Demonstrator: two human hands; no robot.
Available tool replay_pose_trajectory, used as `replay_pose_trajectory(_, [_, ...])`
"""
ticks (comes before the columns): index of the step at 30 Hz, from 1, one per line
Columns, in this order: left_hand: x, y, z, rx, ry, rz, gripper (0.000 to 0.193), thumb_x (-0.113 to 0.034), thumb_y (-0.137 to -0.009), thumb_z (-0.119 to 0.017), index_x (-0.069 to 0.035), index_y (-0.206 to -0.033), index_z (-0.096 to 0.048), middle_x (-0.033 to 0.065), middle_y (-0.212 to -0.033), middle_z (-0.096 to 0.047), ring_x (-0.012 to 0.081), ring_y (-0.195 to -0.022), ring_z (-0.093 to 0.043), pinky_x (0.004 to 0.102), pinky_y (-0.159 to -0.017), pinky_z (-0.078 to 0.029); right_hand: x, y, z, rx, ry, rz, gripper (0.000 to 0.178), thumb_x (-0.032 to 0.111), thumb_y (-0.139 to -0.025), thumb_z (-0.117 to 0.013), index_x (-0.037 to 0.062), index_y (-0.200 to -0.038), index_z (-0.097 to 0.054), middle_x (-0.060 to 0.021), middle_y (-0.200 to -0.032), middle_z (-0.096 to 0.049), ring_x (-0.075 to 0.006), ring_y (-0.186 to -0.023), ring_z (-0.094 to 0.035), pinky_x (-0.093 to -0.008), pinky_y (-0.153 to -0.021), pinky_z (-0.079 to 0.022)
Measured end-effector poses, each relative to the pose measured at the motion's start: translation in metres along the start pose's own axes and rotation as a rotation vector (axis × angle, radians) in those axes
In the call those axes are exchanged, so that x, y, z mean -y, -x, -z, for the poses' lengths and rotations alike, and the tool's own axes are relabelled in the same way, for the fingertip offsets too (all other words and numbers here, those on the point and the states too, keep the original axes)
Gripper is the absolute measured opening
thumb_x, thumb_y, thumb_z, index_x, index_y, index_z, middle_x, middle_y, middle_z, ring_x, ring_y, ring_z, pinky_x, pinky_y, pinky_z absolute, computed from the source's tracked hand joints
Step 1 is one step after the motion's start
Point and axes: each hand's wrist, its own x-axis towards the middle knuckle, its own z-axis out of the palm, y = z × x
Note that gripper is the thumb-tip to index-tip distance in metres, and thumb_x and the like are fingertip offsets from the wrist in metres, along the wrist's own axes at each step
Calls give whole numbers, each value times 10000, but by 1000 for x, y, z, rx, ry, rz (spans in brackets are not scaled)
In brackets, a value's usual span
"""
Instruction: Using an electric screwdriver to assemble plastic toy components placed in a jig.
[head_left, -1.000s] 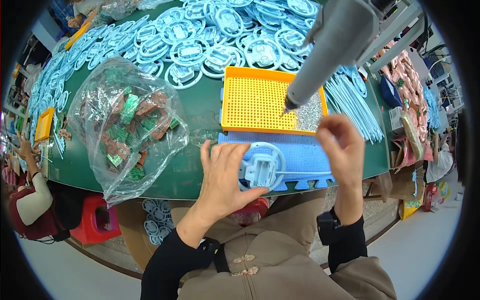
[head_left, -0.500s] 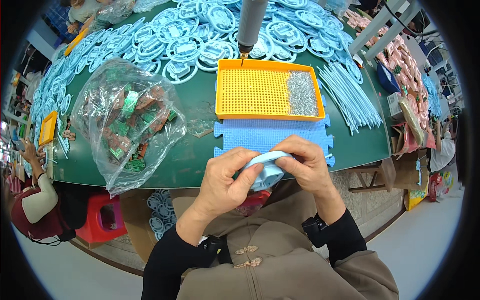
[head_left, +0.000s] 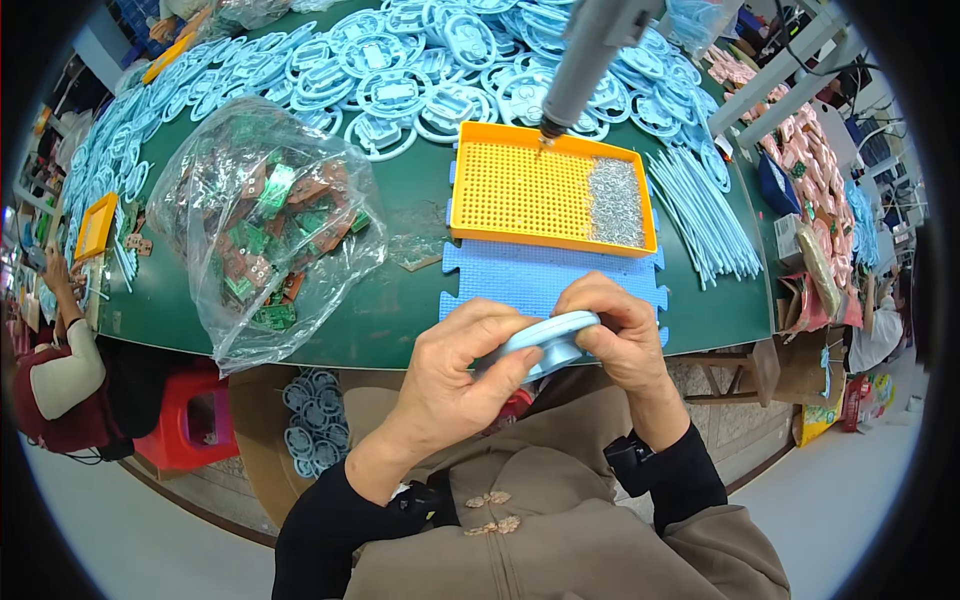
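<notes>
Between my two hands, just past the table's near edge, is a light blue round plastic part [head_left: 556, 345], tilted with its rim up. My left hand [head_left: 462, 365] is closed on its left side, thumb underneath near the hub. At its right side, my right hand [head_left: 618, 330] grips the rim with thumb and fingers. The part's far face is hidden. Beyond my hands lies a blue foam mat [head_left: 520, 265]. On it rests a yellow tray [head_left: 515, 190] dotted with holes, with many small silver screws [head_left: 618, 205] heaped at its right end.
A grey electric screwdriver [head_left: 585, 75] hangs over the tray. At left sits a clear bag [head_left: 270, 215] of green and brown circuit boards. Many blue plastic parts [head_left: 390, 90] pile up at the back. Blue rods [head_left: 705, 215] lie right. Another person [head_left: 65, 370] works far left.
The blue part has turned in my hands, so its rim now faces me more edge-on. The screwdriver hangs further right and tilts more. My view has shifted slightly.
</notes>
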Motion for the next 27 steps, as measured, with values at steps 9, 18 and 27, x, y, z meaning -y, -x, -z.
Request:
replay_pose_trajectory(9, [24, 8, 5, -32, 52, 250, 108, -94, -897, -648, 12, -898, -671, 37, -729, -616, 88, -638, -537, 262, -568, -430, 29, -15, 6, -165, 635, 25, 286, 151, -792, -761, 1, -1000, -636, -64, -931, -614, -150, -798, -563, -281, -715, -458])
replay_pose_trajectory(18, [49, -20, 21, -70, -98, 428, 401, -119, -865, -695, 26, -1226, -600, 110, -1015, -646, 153, -801, -638, 243, -685, -528, 41, -105, 27, -262, 112, 8, 665, 85, -824, -737, -46, -1384, -404, -36, -908, -659, -115, -868, -621, -284, -830, -476])
replay_pose_trajectory(27, [39, -16, 26, 272, -785, 18, 786, -293, -669, -833, -46, -1330, -487, 182, -1283, -461, 365, -1198, -453, 570, -1040, -272, 44, -140, 21, -262, 26, 43, 648, 63, -835, -720, -55, -1383, -396, -52, -927, -649, -98, -787, -605, -248, -700, -489])
